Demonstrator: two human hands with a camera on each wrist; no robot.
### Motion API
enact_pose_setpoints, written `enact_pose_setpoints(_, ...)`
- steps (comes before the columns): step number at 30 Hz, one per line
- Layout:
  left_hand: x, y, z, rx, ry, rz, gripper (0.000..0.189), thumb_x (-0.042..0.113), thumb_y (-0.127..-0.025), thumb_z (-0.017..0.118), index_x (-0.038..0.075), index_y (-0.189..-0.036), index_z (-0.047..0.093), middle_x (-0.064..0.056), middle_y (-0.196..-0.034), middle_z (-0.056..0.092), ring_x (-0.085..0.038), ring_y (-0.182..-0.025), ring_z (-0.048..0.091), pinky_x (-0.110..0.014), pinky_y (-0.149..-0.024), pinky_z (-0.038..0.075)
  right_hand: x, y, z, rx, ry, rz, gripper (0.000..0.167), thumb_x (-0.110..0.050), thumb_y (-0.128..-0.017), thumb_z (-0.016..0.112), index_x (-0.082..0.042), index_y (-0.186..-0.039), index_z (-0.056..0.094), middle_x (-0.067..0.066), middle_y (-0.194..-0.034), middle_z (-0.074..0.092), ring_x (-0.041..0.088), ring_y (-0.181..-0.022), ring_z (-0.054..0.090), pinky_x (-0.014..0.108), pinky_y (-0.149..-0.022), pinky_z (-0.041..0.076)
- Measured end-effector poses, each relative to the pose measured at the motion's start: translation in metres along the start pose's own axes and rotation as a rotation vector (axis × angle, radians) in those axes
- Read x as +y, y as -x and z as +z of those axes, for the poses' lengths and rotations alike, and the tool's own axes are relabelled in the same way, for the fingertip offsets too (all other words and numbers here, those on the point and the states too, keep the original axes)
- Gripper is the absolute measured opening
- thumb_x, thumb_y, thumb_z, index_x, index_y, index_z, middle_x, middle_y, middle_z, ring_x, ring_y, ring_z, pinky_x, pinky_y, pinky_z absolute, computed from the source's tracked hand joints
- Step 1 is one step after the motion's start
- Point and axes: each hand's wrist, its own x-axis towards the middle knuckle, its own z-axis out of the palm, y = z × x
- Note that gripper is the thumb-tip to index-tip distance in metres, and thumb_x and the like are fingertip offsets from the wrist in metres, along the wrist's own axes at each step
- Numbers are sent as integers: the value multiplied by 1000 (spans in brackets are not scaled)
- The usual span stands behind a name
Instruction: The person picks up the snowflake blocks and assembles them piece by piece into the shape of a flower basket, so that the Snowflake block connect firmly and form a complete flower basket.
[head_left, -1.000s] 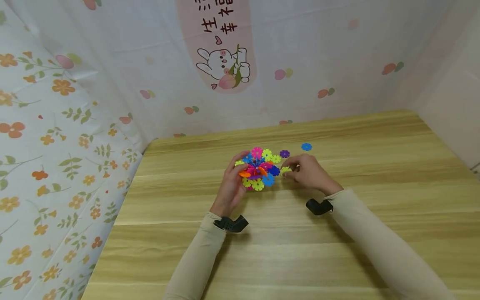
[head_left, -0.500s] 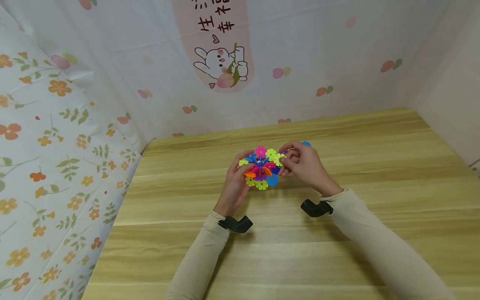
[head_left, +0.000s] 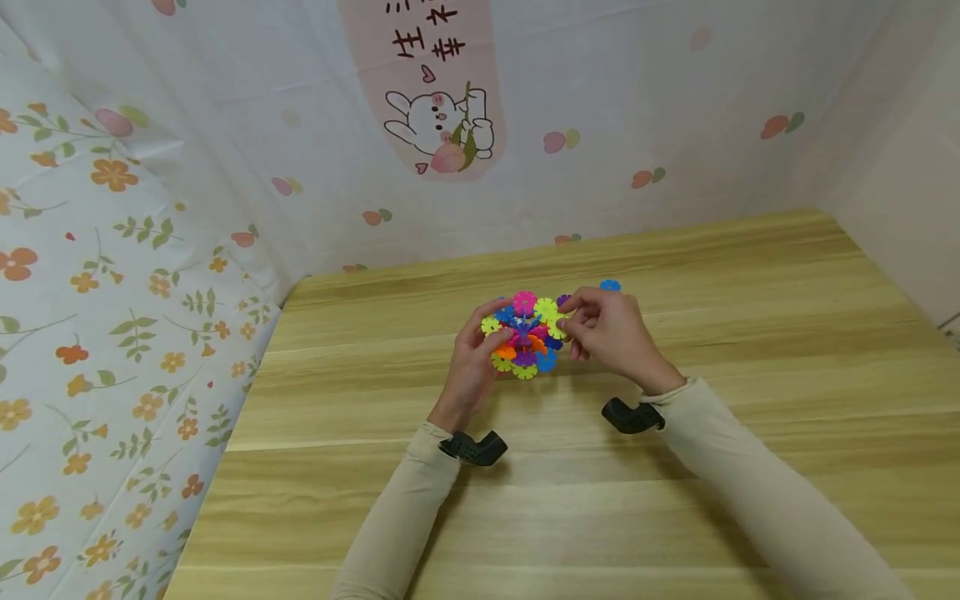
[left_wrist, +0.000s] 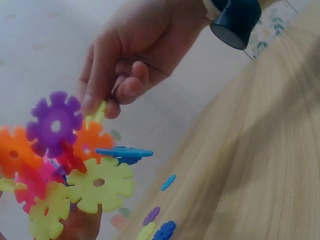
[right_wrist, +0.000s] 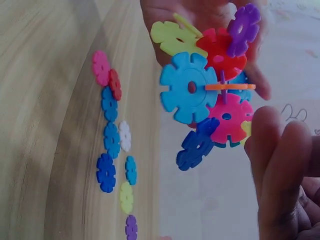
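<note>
My left hand (head_left: pixel 471 367) holds a cluster of interlocked plastic snowflake discs (head_left: pixel 525 359) above the table, with the thumb in front. The discs are pink, orange, purple, blue and yellow-green. Between thumb and fingers, my right hand (head_left: pixel 617 335) pinches a yellow-green snowflake disc (head_left: pixel 556 326) at the cluster's right edge. In the left wrist view that pinched disc (left_wrist: pixel 95 118) appears edge-on, against an orange disc (left_wrist: pixel 95 140); I cannot tell whether their slots are joined. The right fingers (right_wrist: pixel 275 165) hide most of it in the right wrist view.
Loose discs lie on the wooden table (head_left: pixel 375 417) behind the cluster, among them a light blue one (head_left: pixel 610 285) and a purple one (head_left: pixel 563 299). The right wrist view shows several more, including a pink disc (right_wrist: pixel 100 67) and a white disc (right_wrist: pixel 124 136). A printed cloth (head_left: pixel 300 133) hangs behind.
My right hand has carried the yellow-green disc up and left, from beside the cluster to its right edge. My left hand has shifted slightly right, still holding the cluster.
</note>
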Motion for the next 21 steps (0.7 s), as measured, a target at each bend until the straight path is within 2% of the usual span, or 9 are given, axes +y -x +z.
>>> enact_pose_setpoints(5,0,0,2,-10,-24,19,39,8,-95,51,8,-134,45,-14,-132,40,-30,-106,52,-43,-82,50,2,1,2,8,-10,-1,10,0,-86,64,4,-94,58,9,-63,61,24,-44,58,33,-42,50)
enact_pose_setpoints(12,0,0,5,-20,-61,47,41,3,-94,52,10,-133,46,-12,-134,38,-33,-111,50,-45,-86,48,-4,0,0,-45,-54,40,23,3,-88,60,1,-104,44,18,-62,56,27,-42,55,36,-42,49)
enact_pose_setpoints(17,1,1,7,-2,-97,61,41,-1,-93,51,10,-132,48,-9,-136,35,-32,-112,50,-45,-83,49,-11,-2,0,-113,-66,74,23,6,-88,57,3,-105,41,18,-61,52,30,-42,52,33,-40,46)
enact_pose_setpoints(21,-1,0,6,30,-109,54,39,3,-94,52,13,-131,50,-8,-136,37,-31,-112,50,-43,-84,49,-8,-3,4,-96,-63,86,22,3,-90,57,4,-105,41,15,-62,52,25,-42,53,34,-42,47)
